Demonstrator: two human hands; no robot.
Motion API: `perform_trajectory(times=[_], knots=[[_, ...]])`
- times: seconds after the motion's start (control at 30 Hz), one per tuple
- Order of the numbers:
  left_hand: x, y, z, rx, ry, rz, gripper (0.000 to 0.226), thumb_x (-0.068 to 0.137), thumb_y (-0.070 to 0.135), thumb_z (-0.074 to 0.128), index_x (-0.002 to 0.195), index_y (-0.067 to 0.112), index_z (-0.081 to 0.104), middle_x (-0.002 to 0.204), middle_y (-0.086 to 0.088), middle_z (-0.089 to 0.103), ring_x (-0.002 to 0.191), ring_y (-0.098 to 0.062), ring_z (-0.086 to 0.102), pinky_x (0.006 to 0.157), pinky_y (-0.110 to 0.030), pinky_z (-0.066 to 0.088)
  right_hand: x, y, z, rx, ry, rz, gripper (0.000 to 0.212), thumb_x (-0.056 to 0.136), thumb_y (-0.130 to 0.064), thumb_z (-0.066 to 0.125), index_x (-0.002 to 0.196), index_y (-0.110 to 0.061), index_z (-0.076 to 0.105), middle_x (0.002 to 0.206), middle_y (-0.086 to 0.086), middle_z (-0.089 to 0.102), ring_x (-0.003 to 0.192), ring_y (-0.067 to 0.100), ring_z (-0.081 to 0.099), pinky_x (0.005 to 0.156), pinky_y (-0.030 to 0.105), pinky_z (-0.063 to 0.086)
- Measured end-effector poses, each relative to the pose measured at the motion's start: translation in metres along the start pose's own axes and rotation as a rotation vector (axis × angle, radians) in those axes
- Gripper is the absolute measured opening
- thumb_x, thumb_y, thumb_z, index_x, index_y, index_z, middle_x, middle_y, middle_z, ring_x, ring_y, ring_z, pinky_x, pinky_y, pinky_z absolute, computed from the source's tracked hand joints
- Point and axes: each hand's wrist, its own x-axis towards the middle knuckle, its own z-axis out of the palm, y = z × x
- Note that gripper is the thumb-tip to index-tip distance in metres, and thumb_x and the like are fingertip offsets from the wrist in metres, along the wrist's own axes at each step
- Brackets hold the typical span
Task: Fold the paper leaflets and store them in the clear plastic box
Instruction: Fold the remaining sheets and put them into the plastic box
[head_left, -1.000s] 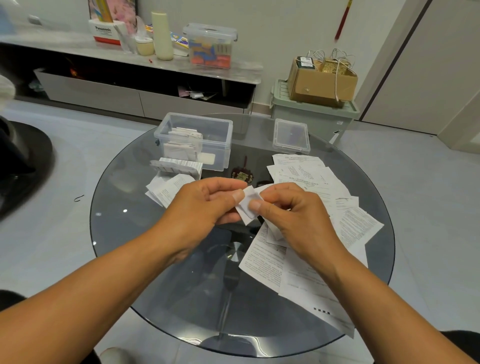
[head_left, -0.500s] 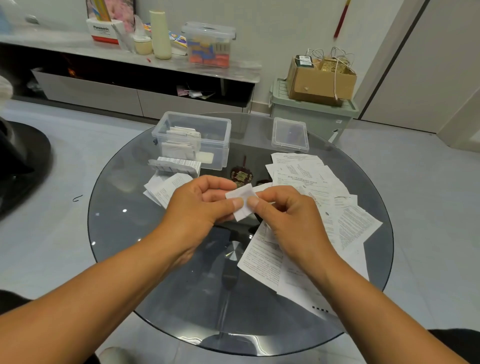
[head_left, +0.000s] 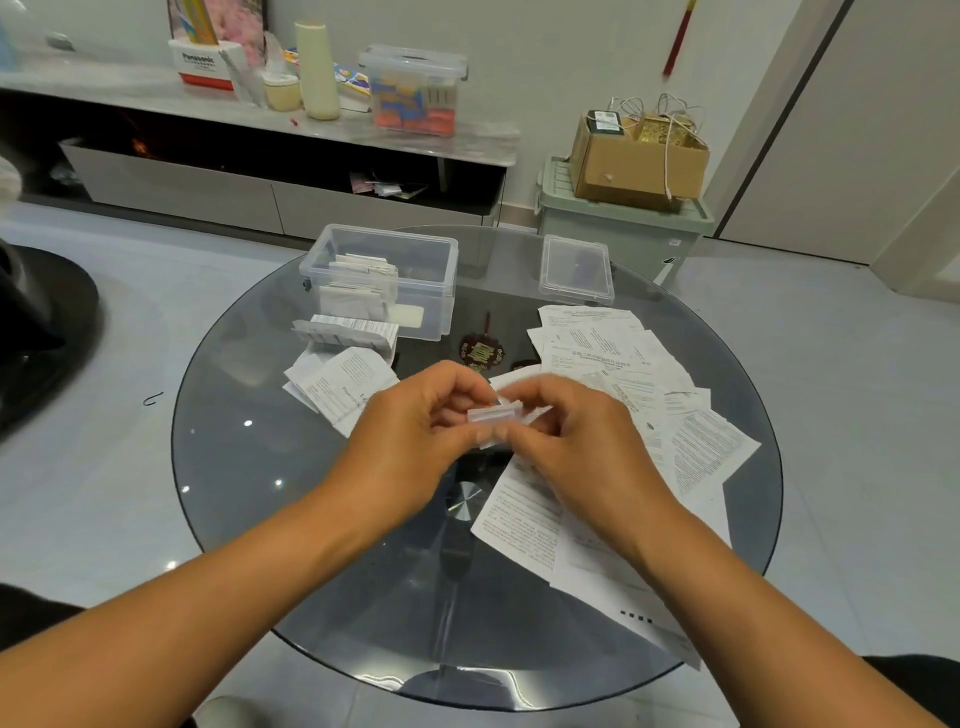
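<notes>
Above the middle of the round glass table, both hands meet over a small folded leaflet. The left hand has its fingers curled, the thumb and fingertips pinching the left end of the leaflet. The right hand mirrors it, its grip closed on the right end, so the little white strip hangs between the two hands, clear of the glass. The paper is blurred, and I cannot tell how many folds it has.

On the far left part of the table stands the clear plastic box, open, with a row of folded leaflets standing on edge in its left half. Just in front of the box lies a small stack of folded leaflets, and nearer still a few half-open sheets.

To the right, spreading from the far edge down to the near right rim, lies a loose pile of unfolded leaflets, overlapping each other, partly under the right wrist. The box lid lies flat on the far side, well apart from the box. A small dark ornament sits between the box and the hands.
</notes>
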Motion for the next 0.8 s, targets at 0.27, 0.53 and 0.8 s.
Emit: perform_trajectory(times=[0.27, 0.53, 0.8], knots=[[0.019, 0.004, -0.052, 0.946, 0.091, -0.054, 0.066, 0.069, 0.062, 0.082, 0.120, 0.032, 0.053, 0.119, 0.005, 0.054, 0.112, -0.022, 0.052, 0.086, -0.040, 0.045, 0.003, 0.005, -0.001, -0.150, -0.058, 0.034, 0.002, 0.094, -0.028, 0.074, 0.092, -0.028, 0.075, 0.085, -0.014, 0.068, 0.078, 0.009, 0.062, 0.072, 0.033, 0.054], [0.023, 0.002, -0.076, 1.003, 0.056, -0.293, 0.066, 0.079, 0.052, 0.081, 0.132, 0.031, 0.047, 0.133, -0.004, 0.060, 0.116, -0.030, 0.059, 0.085, -0.040, 0.043, 0.004, 0.003, 0.002, -0.042, -0.005, 0.057, 0.002, 0.095, -0.029, 0.073, 0.094, -0.028, 0.072, 0.081, -0.011, 0.068, 0.074, 0.008, 0.063, 0.066, 0.025, 0.050], [0.025, -0.001, -0.068, 0.892, 0.110, -0.090, 0.020, 0.080, 0.039, 0.082, 0.086, 0.032, 0.064, 0.111, 0.003, 0.064, 0.115, -0.027, 0.052, 0.090, -0.041, 0.035, 0.003, -0.003, 0.008, 0.120, -0.039, 0.134, 0.012, 0.096, -0.036, 0.068, 0.089, -0.026, 0.070, 0.082, -0.004, 0.072, 0.075, 0.018, 0.068, 0.075, 0.045, 0.058]])
